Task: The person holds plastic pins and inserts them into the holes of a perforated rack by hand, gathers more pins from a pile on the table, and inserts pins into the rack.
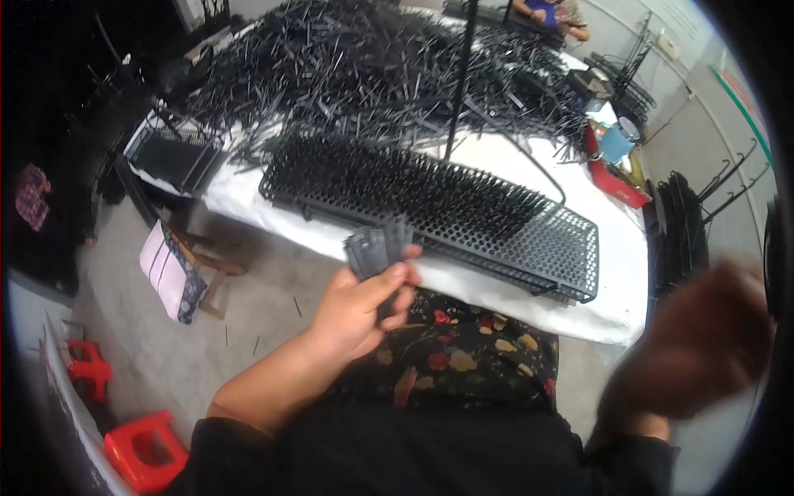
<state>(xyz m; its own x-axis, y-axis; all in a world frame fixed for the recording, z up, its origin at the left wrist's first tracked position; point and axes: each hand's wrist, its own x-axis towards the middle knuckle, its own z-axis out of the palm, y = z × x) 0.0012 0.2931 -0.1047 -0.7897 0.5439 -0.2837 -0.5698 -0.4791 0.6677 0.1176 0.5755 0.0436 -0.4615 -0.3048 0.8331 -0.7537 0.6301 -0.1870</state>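
A black post (460, 83) stands before the pile (331, 74); leftward room seems passable.

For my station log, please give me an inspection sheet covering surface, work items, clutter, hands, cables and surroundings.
Surface: white-covered table, largely buried at the back under a heap of dark strips.
Work items: black perforated rack, crowded with upright dark pieces, open holes showing toward its right end; handheld bundle of dark strips.
Clutter: red tray and blue container at the right.
Hands: left hand grips the bundle; right hand blurred, grip unclear.
Cables: nothing seen.
Surroundings: red stools; another person across the table.
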